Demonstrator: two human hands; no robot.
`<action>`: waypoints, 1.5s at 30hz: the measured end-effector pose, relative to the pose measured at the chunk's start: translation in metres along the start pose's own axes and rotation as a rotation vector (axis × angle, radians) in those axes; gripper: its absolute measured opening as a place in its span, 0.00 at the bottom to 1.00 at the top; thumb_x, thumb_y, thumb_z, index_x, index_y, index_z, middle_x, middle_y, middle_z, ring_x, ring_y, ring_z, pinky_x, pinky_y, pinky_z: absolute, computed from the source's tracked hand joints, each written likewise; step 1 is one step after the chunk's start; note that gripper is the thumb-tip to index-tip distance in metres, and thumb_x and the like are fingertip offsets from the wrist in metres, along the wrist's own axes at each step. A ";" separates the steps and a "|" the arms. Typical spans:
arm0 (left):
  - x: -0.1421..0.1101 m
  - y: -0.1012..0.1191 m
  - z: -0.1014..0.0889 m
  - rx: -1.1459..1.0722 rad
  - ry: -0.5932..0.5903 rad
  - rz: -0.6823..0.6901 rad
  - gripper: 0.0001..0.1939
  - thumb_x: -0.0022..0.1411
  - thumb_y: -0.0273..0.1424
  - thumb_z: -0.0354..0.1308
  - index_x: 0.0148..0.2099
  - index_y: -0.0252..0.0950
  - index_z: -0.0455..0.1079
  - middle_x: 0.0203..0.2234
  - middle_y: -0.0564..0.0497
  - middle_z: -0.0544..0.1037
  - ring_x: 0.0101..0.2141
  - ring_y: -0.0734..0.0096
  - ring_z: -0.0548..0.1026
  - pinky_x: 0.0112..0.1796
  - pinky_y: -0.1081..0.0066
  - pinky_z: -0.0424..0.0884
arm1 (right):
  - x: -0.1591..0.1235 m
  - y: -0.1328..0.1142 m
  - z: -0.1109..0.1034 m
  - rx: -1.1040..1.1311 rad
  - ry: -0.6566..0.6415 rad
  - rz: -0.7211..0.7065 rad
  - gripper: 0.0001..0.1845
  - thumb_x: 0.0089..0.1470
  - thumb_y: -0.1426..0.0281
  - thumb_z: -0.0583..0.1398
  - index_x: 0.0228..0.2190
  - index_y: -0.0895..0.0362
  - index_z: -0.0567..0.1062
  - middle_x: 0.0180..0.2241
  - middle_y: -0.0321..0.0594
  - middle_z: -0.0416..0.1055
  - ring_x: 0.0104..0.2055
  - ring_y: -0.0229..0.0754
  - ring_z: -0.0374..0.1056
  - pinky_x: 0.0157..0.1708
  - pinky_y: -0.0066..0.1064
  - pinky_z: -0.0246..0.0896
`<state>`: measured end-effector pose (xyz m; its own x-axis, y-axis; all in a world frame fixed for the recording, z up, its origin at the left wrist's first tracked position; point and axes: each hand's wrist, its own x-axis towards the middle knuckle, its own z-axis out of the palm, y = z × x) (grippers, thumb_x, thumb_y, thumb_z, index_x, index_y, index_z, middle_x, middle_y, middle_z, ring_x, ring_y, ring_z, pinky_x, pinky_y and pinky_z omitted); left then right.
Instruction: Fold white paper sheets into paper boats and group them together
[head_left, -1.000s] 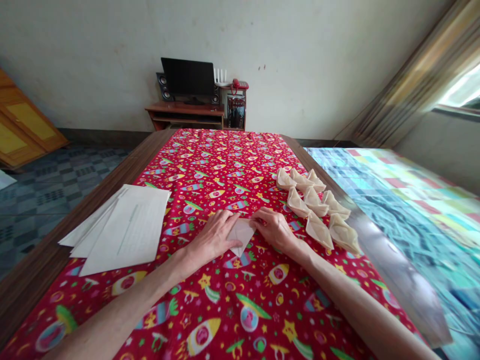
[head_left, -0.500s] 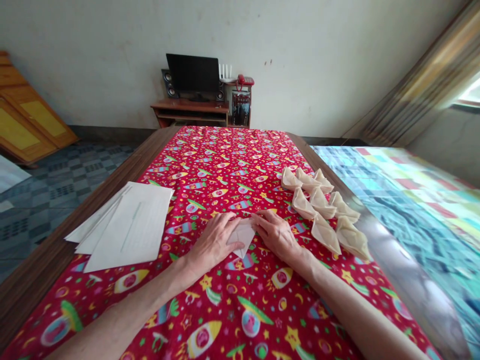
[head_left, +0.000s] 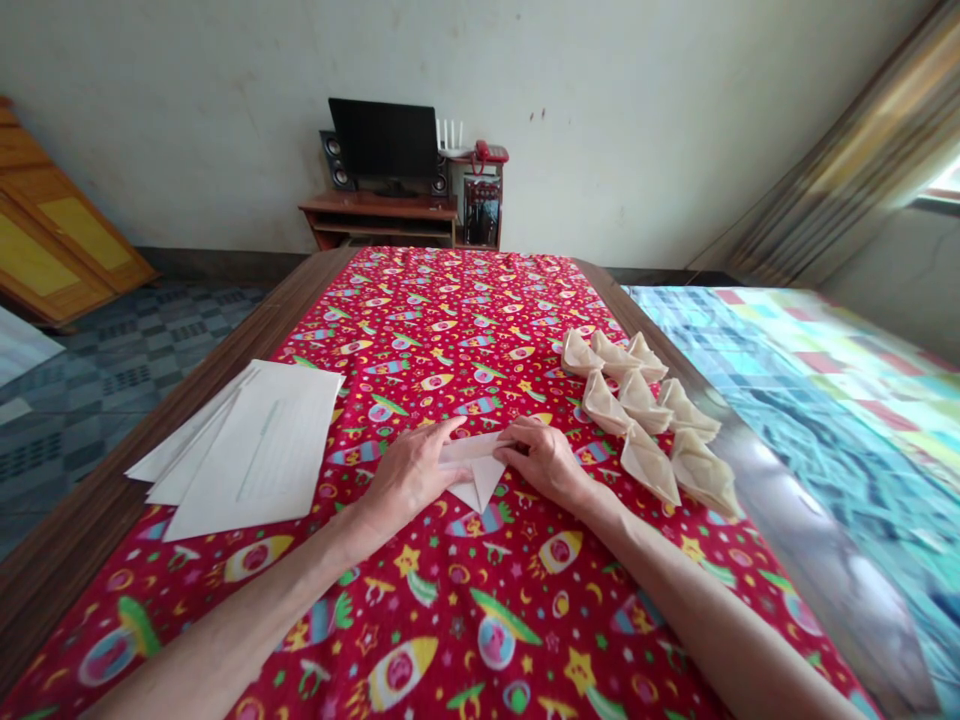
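Note:
A small white folded paper [head_left: 478, 470] lies on the red patterned cloth in front of me, its lower part narrowing to a point toward me. My left hand [head_left: 417, 462] pinches its left end, thumb over the top layer and index finger along the far side. At the right end, the fingers and thumb of my right hand [head_left: 544, 456] close on the paper's corner. Folded paper boats [head_left: 646, 402], several of them in cream colour, stand in rows to the right of my right hand. Left of my left hand rests a stack of white sheets [head_left: 255, 450].
The red cloth [head_left: 420, 300] covers most of a dark wooden table [head_left: 255, 315]. Beyond it a monitor [head_left: 384, 140], speakers and a red telephone [head_left: 487, 152] stand on a small desk. A bed [head_left: 795, 400] adjoins the right; a wooden cabinet [head_left: 67, 230] stands left.
A band along the paper's far side now lies folded over, with the triangular point below it. My left hand has shifted slightly left, and my right fingers have curled in on the right corner.

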<state>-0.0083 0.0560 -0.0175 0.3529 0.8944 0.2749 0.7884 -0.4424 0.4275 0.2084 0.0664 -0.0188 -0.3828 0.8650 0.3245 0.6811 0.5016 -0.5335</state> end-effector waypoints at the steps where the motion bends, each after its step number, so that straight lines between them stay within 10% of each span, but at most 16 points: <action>1: -0.001 -0.002 0.000 -0.024 0.010 -0.021 0.30 0.49 0.33 0.68 0.54 0.42 0.64 0.35 0.53 0.76 0.35 0.67 0.75 0.37 0.70 0.70 | 0.000 0.001 0.001 0.007 0.006 -0.019 0.01 0.52 0.71 0.62 0.29 0.55 0.75 0.29 0.34 0.71 0.31 0.35 0.65 0.31 0.25 0.57; 7: -0.009 -0.007 -0.001 -0.035 0.037 0.089 0.01 0.58 0.27 0.61 0.34 0.38 0.73 0.29 0.53 0.74 0.32 0.72 0.72 0.34 0.74 0.67 | -0.004 0.003 0.002 -0.011 0.074 -0.190 0.05 0.54 0.74 0.59 0.27 0.56 0.74 0.30 0.37 0.70 0.33 0.37 0.65 0.34 0.27 0.59; 22: -0.032 0.011 -0.023 0.426 -0.129 0.373 0.17 0.62 0.20 0.49 0.53 0.32 0.65 0.40 0.46 0.71 0.42 0.60 0.67 0.43 0.61 0.66 | -0.015 -0.001 -0.018 -0.379 -0.062 -0.489 0.13 0.62 0.73 0.49 0.37 0.59 0.74 0.36 0.44 0.70 0.37 0.41 0.61 0.35 0.32 0.60; 33: -0.049 0.033 -0.010 0.217 -0.140 0.308 0.25 0.66 0.33 0.47 0.62 0.30 0.54 0.59 0.40 0.61 0.59 0.56 0.58 0.57 0.57 0.58 | -0.035 -0.014 -0.011 -0.508 -0.135 -0.522 0.18 0.62 0.76 0.48 0.51 0.64 0.67 0.53 0.50 0.66 0.60 0.49 0.54 0.58 0.52 0.48; 45: -0.051 0.024 -0.008 0.285 -0.174 0.397 0.27 0.68 0.34 0.44 0.65 0.32 0.48 0.64 0.44 0.52 0.63 0.61 0.49 0.60 0.58 0.54 | -0.043 -0.025 -0.015 -0.381 -0.182 -0.380 0.22 0.63 0.66 0.49 0.55 0.61 0.65 0.56 0.48 0.63 0.60 0.47 0.57 0.61 0.47 0.49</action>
<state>-0.0117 -0.0002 -0.0144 0.7124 0.6694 0.2109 0.6739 -0.7363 0.0604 0.2171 0.0161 -0.0075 -0.7235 0.6309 0.2803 0.6386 0.7658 -0.0753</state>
